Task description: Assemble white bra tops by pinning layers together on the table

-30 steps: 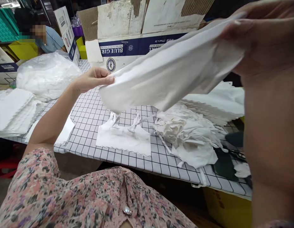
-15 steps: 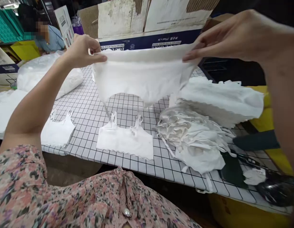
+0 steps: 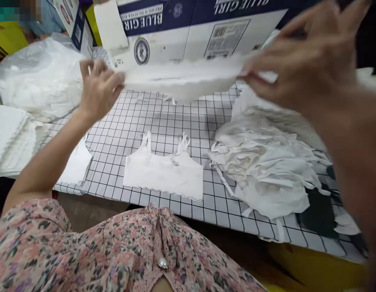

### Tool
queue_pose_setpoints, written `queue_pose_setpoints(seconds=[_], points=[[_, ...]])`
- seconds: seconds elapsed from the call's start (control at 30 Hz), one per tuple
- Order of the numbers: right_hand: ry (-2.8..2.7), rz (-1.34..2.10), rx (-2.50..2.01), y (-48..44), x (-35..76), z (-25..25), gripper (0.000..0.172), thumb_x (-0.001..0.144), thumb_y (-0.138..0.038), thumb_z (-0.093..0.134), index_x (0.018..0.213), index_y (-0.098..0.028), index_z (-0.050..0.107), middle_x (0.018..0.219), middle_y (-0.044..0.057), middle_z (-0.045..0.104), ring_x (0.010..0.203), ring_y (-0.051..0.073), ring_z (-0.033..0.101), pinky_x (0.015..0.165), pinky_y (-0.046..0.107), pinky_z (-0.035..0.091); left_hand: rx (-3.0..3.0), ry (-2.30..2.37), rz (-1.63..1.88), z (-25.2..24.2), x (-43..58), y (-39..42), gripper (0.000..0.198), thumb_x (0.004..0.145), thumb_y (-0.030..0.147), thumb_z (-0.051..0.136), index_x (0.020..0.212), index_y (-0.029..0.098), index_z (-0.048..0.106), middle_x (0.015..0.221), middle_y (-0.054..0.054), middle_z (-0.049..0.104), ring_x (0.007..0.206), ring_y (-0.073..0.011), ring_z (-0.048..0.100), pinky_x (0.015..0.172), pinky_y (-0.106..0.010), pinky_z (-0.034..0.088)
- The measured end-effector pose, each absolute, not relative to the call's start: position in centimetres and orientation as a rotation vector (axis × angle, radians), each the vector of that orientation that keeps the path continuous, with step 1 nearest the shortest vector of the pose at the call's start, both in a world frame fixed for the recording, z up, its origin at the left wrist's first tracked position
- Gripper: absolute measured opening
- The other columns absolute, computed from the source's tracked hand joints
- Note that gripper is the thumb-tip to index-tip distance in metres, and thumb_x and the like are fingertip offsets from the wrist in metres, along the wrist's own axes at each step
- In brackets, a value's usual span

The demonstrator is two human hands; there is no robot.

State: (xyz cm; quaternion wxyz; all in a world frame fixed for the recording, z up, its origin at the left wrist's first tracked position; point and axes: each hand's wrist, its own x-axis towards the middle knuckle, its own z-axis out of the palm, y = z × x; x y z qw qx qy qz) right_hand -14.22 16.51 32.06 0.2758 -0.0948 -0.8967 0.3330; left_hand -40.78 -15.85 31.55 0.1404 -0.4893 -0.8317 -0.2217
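Observation:
A white camisole top is stretched in the air between my two hands, blurred by motion. My left hand pinches its left end, and my right hand pinches the right end. Below it, another white camisole top lies flat on the table, its two straps pointing away from me. To the right rests a crumpled heap of white garments with loose straps. Part of a further white top shows at the left, beyond my left forearm.
A checked cloth covers the table. Behind stands a large beer carton. At the left are a clear plastic bag of white items and a stack of folded white garments. Part of a co-worker shows at the upper left.
The held camisole top has swung up from hanging down to nearly level, so its face is now foreshortened. My left hand has moved left and slightly down. The view has tilted downward.

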Motion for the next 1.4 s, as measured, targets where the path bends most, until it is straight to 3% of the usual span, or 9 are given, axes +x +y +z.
queue_pose_setpoints(seconds=[0.1,0.27,0.53,0.77,0.9,1.0,1.13,1.27,1.4], points=[[-2.645,0.414,-0.277,14.7,-11.6,23.6,0.005,0.091,-0.025,0.084,0.087,-0.025,0.081,0.097,0.015,0.083,0.133,0.043,0.065,0.136,0.08,0.003,-1.318,-2.54,-0.876,23.1,-37.6,-19.0,0.027,0.093,0.046,0.081,0.115,0.03,0.075,0.105,-0.007,0.079,0.126,-0.037,0.058,0.127,-0.06,0.02],[-2.946,0.266,-0.486,12.9,-11.3,14.2,0.013,0.098,-0.02,0.07,0.105,-0.02,0.081,0.104,0.016,0.083,0.131,0.045,0.064,0.125,0.09,0.018,-1.325,-2.571,-0.776,12.7,-36.1,-19.9,0.009,0.093,0.031,0.075,0.086,0.028,0.07,0.088,-0.005,0.074,0.118,-0.0351,0.063,0.117,-0.064,0.034],[-2.295,0.082,-0.173,13.7,-7.2,16.5,0.012,0.097,-0.035,0.078,0.093,-0.026,0.084,0.094,0.009,0.072,0.102,0.033,0.068,0.104,0.065,0.051,-1.35,-2.293,-0.897,16.8,-35.1,-22.1,0.014,0.099,0.033,0.077,0.097,0.024,0.066,0.119,-0.006,0.068,0.111,-0.0217,0.061,0.099,-0.044,0.054],[-2.406,0.154,0.037,6.1,2.0,12.6,0.016,0.095,-0.017,0.073,0.083,-0.028,0.074,0.089,0.002,0.076,0.089,0.025,0.07,0.111,0.063,0.05,-1.725,-2.048,-0.782,13.5,-26.7,-28.2,0.02,0.095,0.008,0.07,0.104,0.025,0.066,0.105,-0.004,0.075,0.092,-0.0187,0.068,0.074,-0.032,0.055],[-2.695,0.358,0.069,5.9,2.5,10.8,0.006,0.102,-0.029,0.073,0.102,-0.025,0.077,0.101,0.007,0.082,0.102,0.03,0.072,0.108,0.061,0.049,-1.917,-2.319,-0.61,11.9,-25.2,-29.4,0.025,0.093,0.005,0.06,0.108,0.023,0.069,0.11,-0.01,0.076,0.1,-0.0257,0.068,0.084,-0.04,0.056],[-2.72,0.493,-0.146,8.2,-1.1,11.0,0.025,0.107,-0.044,0.066,0.107,-0.022,0.078,0.101,0.01,0.082,0.103,0.033,0.068,0.1,0.058,0.05,-2.005,-2.58,-0.587,13.0,-25.2,-28.8,0.041,0.092,0.007,0.059,0.129,0.023,0.07,0.13,-0.013,0.073,0.119,-0.0308,0.066,0.097,-0.047,0.055],[-2.774,0.604,-0.587,11.1,-9.4,11.4,0.023,0.106,-0.036,0.063,0.09,-0.024,0.075,0.1,0.013,0.078,0.115,0.037,0.062,0.106,0.063,0.047,-1.923,-2.58,-0.776,12.7,-24.5,-26.6,0.052,0.095,-0.002,0.047,0.133,0.025,0.069,0.134,-0.011,0.072,0.128,-0.0278,0.067,0.108,-0.05,0.055],[-2.826,0.674,-0.665,12.4,-15.3,10.7,0.025,0.1,-0.018,0.059,0.114,-0.025,0.079,0.11,0.011,0.076,0.123,0.037,0.062,0.112,0.065,0.047,-1.834,-2.492,-0.764,9.0,-23.1,-24.9,0.052,0.101,0.0,0.044,0.145,0.022,0.062,0.158,-0.016,0.064,0.159,-0.0322,0.054,0.129,-0.064,0.047],[-2.867,0.476,-0.462,13.5,-16.8,9.5,0.038,0.101,-0.014,0.054,0.122,-0.029,0.082,0.117,0.013,0.073,0.133,0.042,0.057,0.123,0.083,0.025,-1.837,-2.468,-0.712,6.7,-22.5,-24.9,0.055,0.106,0.004,0.045,0.157,0.022,0.054,0.17,-0.018,0.056,0.172,-0.033,0.039,0.137,-0.067,0.04]])
